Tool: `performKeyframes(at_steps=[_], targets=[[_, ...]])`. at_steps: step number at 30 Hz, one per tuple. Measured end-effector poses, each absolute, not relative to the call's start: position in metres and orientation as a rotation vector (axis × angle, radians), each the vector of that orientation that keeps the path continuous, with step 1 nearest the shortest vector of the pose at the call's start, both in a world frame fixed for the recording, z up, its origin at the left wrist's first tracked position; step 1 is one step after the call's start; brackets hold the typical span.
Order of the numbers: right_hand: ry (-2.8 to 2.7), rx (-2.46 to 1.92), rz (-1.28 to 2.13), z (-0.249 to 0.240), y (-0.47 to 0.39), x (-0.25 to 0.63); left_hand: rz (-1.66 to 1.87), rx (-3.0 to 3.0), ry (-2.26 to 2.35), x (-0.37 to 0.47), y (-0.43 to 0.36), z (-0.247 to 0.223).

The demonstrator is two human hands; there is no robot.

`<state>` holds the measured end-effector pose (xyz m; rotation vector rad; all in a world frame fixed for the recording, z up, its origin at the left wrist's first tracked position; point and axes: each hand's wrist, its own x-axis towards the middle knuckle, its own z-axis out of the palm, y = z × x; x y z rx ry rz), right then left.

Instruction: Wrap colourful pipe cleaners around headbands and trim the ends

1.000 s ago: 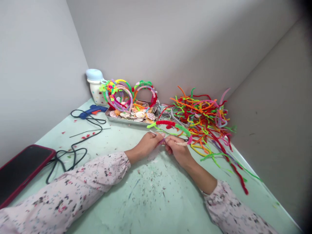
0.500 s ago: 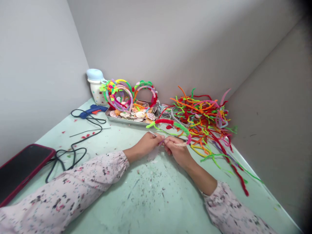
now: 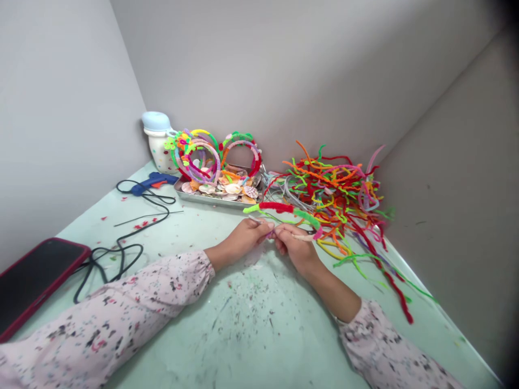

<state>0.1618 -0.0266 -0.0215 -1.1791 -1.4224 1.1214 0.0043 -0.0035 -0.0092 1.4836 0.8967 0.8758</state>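
A curved headband (image 3: pixel 277 207) wrapped in pipe cleaner arches over my hands, in lime green, red, green, pink and cream sections. My right hand (image 3: pixel 295 247) is closed around its near part, where the cream stretch runs into the fingers. Fingertips almost touching it, my left hand (image 3: pixel 246 237) pinches the band at a small purple pipe cleaner (image 3: pixel 269 234). A thin greyish end sticks out above my left fingers. The purple piece is mostly hidden by both hands.
Behind my hands, a metal tray (image 3: pixel 211 201) holds seashells (image 3: pixel 233 188) and several wrapped headbands (image 3: pixel 203 162). A tangle of pipe cleaners (image 3: pixel 332 183) lies to the right. On the left are a cup (image 3: pixel 159 148), a blue glue gun (image 3: pixel 156 182), its black cord (image 3: pixel 121 246) and a phone (image 3: pixel 38 281).
The headband's arch has tipped slightly lower, its pink part now a little further right. Both hands keep their pinch in nearly the same place.
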Motion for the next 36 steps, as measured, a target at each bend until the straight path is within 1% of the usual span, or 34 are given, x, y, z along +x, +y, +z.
performKeyframes(at_steps=[6,10,15,36], targets=[[-1.275,-1.103,1.202,-0.0234,-0.0243,0.1634,0.883,1.402,0.866,0.0019,-0.0039,-0.0086],[-1.291,-1.126,1.217,-0.0245,-0.0240,0.1633,0.879,1.492,0.922,0.0028,-0.0018,-0.0123],[-1.306,-1.157,1.221,-0.0225,-0.0242,0.1618,0.891,1.578,0.886,0.0024,-0.0001,-0.0144],[-1.297,-1.106,1.255,-0.0233,-0.0243,0.1645,0.893,1.601,0.884,-0.0001,-0.0025,-0.0114]])
